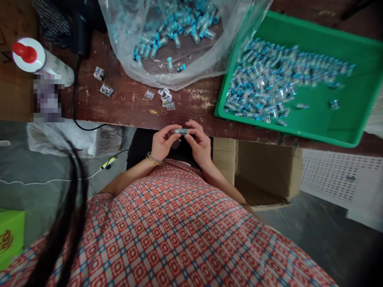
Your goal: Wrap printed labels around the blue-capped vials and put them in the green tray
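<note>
A small clear tube (181,131) lies level between my two hands, just in front of the table's near edge. My left hand (162,142) pinches its left end between thumb and fingers. At its other end, the thumb and fingers of my right hand (198,144) are closed on it. Fingertips cover both ends, so its cap cannot be made out. On the table beyond my hands lie several small printed labels (166,98). Behind them, an open clear plastic bag (191,77) holds many tubes with blue caps (176,40).
To the right, a green tray (332,127) holds many labelled tubes. A white bottle with a red top (60,67) stands at the left, near a black cable (74,95). Small printed stacks (107,90) lie left of the bag. Below the table is an open cardboard box (266,171).
</note>
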A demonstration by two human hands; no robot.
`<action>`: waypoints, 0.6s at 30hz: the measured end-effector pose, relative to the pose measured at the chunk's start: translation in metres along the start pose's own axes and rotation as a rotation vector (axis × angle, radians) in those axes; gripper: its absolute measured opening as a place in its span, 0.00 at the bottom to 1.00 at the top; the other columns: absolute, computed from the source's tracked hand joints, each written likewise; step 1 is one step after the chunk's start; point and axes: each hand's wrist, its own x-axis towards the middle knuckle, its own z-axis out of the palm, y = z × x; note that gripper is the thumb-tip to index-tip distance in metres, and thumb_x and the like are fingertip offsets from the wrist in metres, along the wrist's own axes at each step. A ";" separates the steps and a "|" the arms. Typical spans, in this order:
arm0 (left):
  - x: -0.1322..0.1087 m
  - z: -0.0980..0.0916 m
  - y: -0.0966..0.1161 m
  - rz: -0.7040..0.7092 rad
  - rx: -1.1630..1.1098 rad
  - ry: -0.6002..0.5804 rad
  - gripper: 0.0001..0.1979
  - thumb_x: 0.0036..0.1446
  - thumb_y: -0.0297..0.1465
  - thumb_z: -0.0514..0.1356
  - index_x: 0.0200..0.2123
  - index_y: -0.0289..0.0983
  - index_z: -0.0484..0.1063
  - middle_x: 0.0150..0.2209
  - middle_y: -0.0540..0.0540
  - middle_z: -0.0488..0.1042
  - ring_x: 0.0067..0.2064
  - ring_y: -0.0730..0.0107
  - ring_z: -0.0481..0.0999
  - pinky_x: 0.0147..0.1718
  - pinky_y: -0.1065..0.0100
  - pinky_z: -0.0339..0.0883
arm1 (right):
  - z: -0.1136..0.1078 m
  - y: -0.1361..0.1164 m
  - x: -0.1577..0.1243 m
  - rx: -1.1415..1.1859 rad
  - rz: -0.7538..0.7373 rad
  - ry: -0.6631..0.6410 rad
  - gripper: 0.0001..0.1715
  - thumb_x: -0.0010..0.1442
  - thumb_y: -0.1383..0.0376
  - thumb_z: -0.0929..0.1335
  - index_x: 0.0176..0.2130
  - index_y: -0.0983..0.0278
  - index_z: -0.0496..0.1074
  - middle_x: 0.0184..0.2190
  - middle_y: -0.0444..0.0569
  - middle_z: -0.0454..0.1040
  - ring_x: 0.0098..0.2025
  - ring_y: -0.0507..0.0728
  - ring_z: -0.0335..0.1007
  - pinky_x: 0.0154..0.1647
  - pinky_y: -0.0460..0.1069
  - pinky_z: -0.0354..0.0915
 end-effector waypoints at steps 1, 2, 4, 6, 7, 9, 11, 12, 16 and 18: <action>0.000 0.000 0.000 0.003 -0.010 0.003 0.12 0.53 0.34 0.74 0.40 0.41 0.82 0.33 0.51 0.79 0.32 0.74 0.73 0.37 0.72 0.69 | 0.001 -0.001 0.000 0.013 0.016 -0.002 0.13 0.68 0.50 0.70 0.40 0.55 0.77 0.57 0.48 0.79 0.69 0.61 0.67 0.76 0.65 0.56; 0.000 0.000 0.000 0.005 -0.013 0.007 0.12 0.53 0.35 0.74 0.40 0.41 0.81 0.33 0.51 0.79 0.32 0.74 0.74 0.37 0.72 0.70 | 0.003 -0.001 -0.001 0.034 0.037 -0.006 0.15 0.68 0.49 0.70 0.39 0.56 0.77 0.57 0.48 0.78 0.69 0.61 0.67 0.76 0.65 0.56; 0.001 -0.001 0.002 0.002 -0.007 0.014 0.13 0.52 0.35 0.75 0.40 0.41 0.81 0.32 0.51 0.78 0.32 0.74 0.74 0.36 0.72 0.69 | 0.005 -0.001 -0.001 0.096 0.098 -0.020 0.17 0.67 0.46 0.71 0.39 0.56 0.76 0.57 0.49 0.78 0.68 0.61 0.68 0.75 0.64 0.58; 0.002 -0.003 0.004 -0.002 -0.012 0.011 0.15 0.51 0.34 0.75 0.42 0.40 0.81 0.31 0.52 0.77 0.32 0.74 0.74 0.35 0.72 0.69 | 0.007 0.001 0.000 0.159 0.163 -0.027 0.18 0.66 0.46 0.71 0.39 0.57 0.76 0.57 0.50 0.78 0.66 0.61 0.70 0.74 0.62 0.59; 0.002 -0.004 0.005 0.003 -0.016 0.005 0.16 0.50 0.33 0.76 0.43 0.40 0.81 0.31 0.52 0.77 0.32 0.74 0.74 0.35 0.72 0.69 | 0.007 0.002 0.000 0.188 0.187 -0.028 0.18 0.65 0.46 0.72 0.39 0.57 0.76 0.58 0.50 0.78 0.65 0.60 0.70 0.73 0.61 0.60; 0.003 -0.006 0.006 0.036 -0.012 -0.012 0.17 0.50 0.32 0.76 0.43 0.40 0.81 0.31 0.51 0.77 0.32 0.75 0.74 0.35 0.72 0.69 | 0.006 0.005 0.000 0.241 0.214 -0.033 0.18 0.64 0.46 0.73 0.40 0.57 0.75 0.56 0.49 0.78 0.62 0.59 0.72 0.71 0.59 0.62; 0.004 -0.007 0.003 0.084 0.020 -0.033 0.16 0.50 0.34 0.76 0.42 0.40 0.82 0.34 0.50 0.79 0.32 0.75 0.74 0.36 0.72 0.69 | 0.006 0.006 0.000 0.282 0.243 -0.058 0.18 0.64 0.46 0.73 0.40 0.58 0.75 0.50 0.47 0.79 0.54 0.57 0.75 0.64 0.55 0.67; 0.005 -0.007 0.000 0.103 0.041 -0.046 0.16 0.50 0.36 0.76 0.42 0.40 0.82 0.34 0.50 0.80 0.32 0.75 0.74 0.35 0.72 0.69 | 0.005 0.007 0.000 0.293 0.264 -0.074 0.19 0.64 0.46 0.73 0.41 0.58 0.75 0.46 0.45 0.79 0.49 0.55 0.75 0.60 0.54 0.70; 0.011 -0.009 -0.015 0.129 0.072 -0.065 0.20 0.49 0.43 0.76 0.40 0.38 0.80 0.29 0.51 0.79 0.27 0.76 0.73 0.29 0.73 0.68 | 0.008 0.007 -0.003 0.271 0.290 -0.088 0.21 0.65 0.44 0.71 0.42 0.58 0.73 0.36 0.43 0.77 0.38 0.53 0.72 0.46 0.49 0.71; 0.013 -0.010 -0.021 0.144 0.075 -0.054 0.20 0.51 0.46 0.75 0.37 0.37 0.78 0.26 0.51 0.77 0.25 0.77 0.72 0.26 0.74 0.66 | 0.009 0.007 -0.005 0.243 0.214 -0.039 0.20 0.65 0.46 0.72 0.46 0.57 0.73 0.39 0.44 0.78 0.42 0.54 0.74 0.49 0.50 0.72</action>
